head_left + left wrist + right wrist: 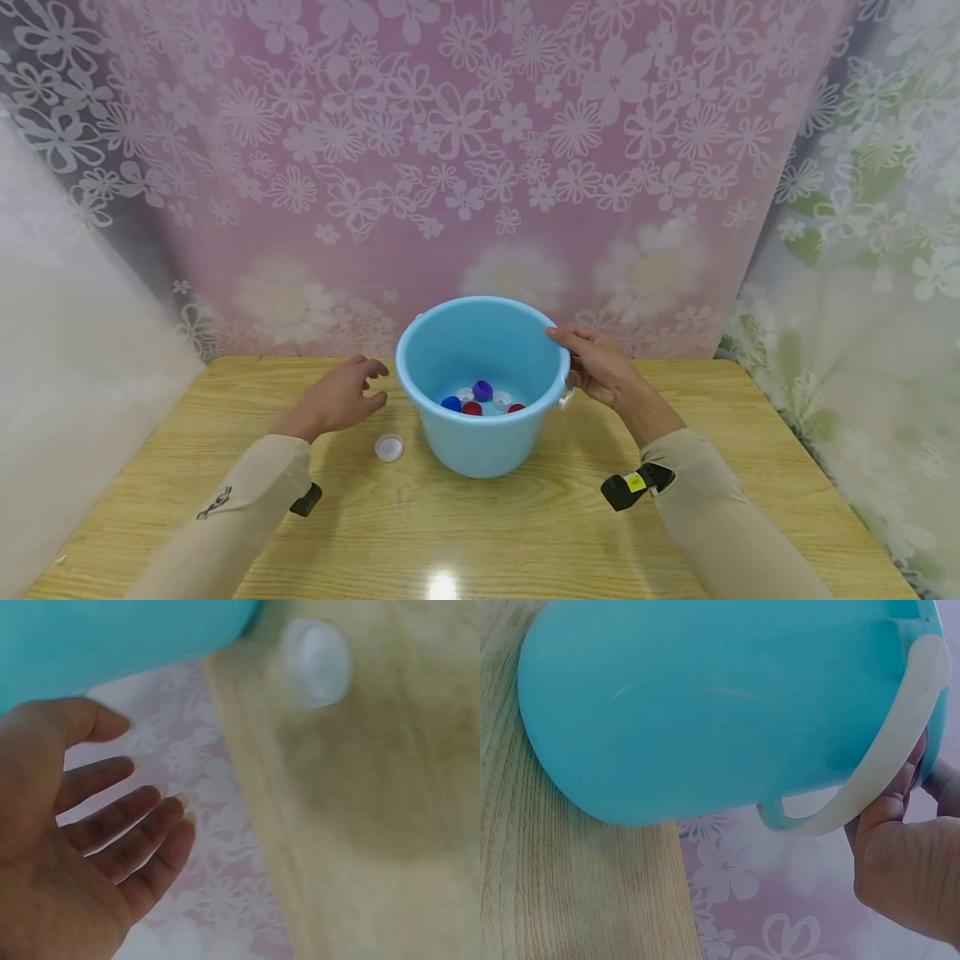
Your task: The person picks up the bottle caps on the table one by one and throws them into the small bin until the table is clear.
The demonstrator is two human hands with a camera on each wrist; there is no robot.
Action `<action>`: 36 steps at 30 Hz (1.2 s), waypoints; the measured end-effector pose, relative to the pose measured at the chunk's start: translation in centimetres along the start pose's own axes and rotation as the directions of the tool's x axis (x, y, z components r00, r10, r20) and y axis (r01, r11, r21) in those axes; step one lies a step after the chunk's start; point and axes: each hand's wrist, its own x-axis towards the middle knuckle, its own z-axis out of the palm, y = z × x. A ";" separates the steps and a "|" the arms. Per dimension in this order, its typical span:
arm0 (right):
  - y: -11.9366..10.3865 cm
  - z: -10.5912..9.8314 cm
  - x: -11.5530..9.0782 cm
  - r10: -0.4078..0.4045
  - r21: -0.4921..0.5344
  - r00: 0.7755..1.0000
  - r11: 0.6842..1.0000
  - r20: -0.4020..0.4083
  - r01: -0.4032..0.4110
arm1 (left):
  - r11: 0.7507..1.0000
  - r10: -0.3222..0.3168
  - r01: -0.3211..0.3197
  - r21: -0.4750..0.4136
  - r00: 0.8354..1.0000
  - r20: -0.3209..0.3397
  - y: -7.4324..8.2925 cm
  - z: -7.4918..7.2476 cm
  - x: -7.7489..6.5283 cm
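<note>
A light blue bucket (483, 442) stands on the table with its mouth facing up. My right hand (600, 367) grips its rim on the right side, thumb on top and fingers below, beside the white handle (889, 757). Inside lie several bottle caps, among them a purple cap (482, 391), a blue cap (452, 404), a red cap (472, 408) and a clear one (502, 401). My left hand (341, 398) hovers left of the bucket, fingers loosely bent and holding nothing. Just below it a white cap (389, 447) lies on the wood.
The wooden table (480, 533) ends at the back against a pink flowered curtain (450, 167). Pale flowered sheets hang at both sides, the right one (885, 292) with green leaves. A black strap device (626, 490) sits on the right wrist.
</note>
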 end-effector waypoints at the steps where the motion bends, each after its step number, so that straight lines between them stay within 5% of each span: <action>1: 0.0 0.0 0.0 0.000 0.000 1.000 1.000 0.000 0.000 | 1.000 -0.009 0.009 -0.005 1.000 0.022 -0.1 0.4 -0.2; 7: 0.0 0.0 0.0 0.002 0.000 1.000 1.000 0.002 -0.002 | 0.996 -0.071 0.078 -0.045 0.988 0.135 -0.7 3.1 -1.3; 16: 0.1 0.0 0.0 0.003 0.001 1.000 1.000 -0.010 -0.003 | 0.996 -0.088 0.089 0.001 0.983 0.164 -0.6 5.3 -2.1; 25: 0.1 0.1 0.0 0.003 -0.002 1.000 1.000 -0.029 -0.003 | 0.999 -0.022 0.019 0.029 0.992 0.122 -0.2 6.1 -2.6; 36: 0.1 0.1 -0.1 0.007 0.004 1.000 1.000 -0.030 -0.007 | 0.996 -0.072 0.069 0.050 0.996 0.050 1.1 6.9 -2.9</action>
